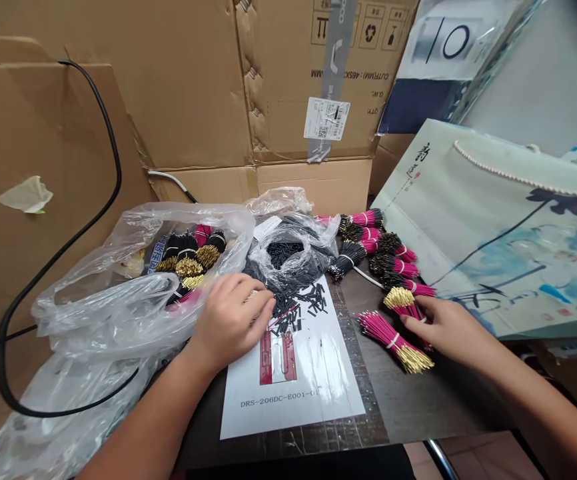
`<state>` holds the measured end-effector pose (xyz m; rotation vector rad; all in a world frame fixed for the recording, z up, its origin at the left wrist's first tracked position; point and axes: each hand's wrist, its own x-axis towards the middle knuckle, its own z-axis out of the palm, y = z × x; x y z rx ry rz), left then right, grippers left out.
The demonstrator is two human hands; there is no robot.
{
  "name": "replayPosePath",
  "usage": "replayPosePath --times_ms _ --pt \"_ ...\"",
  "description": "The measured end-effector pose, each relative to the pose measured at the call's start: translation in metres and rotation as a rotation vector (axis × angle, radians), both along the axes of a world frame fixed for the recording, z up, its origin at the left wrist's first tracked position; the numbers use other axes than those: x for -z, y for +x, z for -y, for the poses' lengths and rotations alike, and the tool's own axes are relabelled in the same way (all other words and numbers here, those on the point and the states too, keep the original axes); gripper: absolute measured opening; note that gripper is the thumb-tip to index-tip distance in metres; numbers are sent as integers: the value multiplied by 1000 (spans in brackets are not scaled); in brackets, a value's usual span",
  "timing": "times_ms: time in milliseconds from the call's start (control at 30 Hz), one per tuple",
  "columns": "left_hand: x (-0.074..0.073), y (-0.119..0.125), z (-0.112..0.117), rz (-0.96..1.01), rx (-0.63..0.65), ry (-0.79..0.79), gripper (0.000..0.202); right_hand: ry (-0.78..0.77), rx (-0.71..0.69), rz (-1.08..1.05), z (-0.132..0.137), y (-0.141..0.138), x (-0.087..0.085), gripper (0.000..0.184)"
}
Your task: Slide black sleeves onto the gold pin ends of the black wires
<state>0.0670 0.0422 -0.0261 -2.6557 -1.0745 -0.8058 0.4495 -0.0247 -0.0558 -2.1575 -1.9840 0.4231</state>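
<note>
My right hand (441, 327) is closed on a bundle of magenta wires (402, 305) with gold terminals at one end. Just in front of it lies another tied magenta wire bundle (391, 340), its gold terminals pointing toward me. My left hand (233, 320) has its fingers curled together at the left edge of a printed sheet (318, 387); what they hold, if anything, is hidden. Beside those fingers, short black tubes (313, 300) spill onto the sheet from an open clear plastic bag (293, 260) full of them.
More tied wire bundles (398, 267) are piled at the back right against a paper gift bag (508, 240). A large plastic bag (133, 307) on the left contains black and gold bundles (188, 257). Cardboard boxes (193, 87) wall the back, and a black cable (113, 147) loops at left.
</note>
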Motion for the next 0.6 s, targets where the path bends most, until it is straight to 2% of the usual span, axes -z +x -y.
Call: replayPosePath --times_ms 67,133,200,267,333,433,500,600 --pt "-10 -16 1 18 -126 106 10 21 24 -114 2 2 -1 32" --pt "-19 -35 5 39 -310 192 13 23 11 -174 6 0 -2 36" --pt "-24 -54 11 -10 -559 241 23 12 -3 -131 12 -8 -4 38" --pt "-20 -69 18 -120 -675 209 29 2 -14 -49 19 -23 -4 38" --pt "-12 -79 25 -198 -665 172 29 -1 -76 -3 25 -38 -2 34" --pt "4 -85 31 -254 -584 95 21 100 -118 104 31 -52 6 45" --pt "10 -86 35 -232 -563 86 19 155 -133 166 30 -50 12 48" --pt "15 -89 40 -165 -575 122 19 114 -150 171 25 -40 16 37"
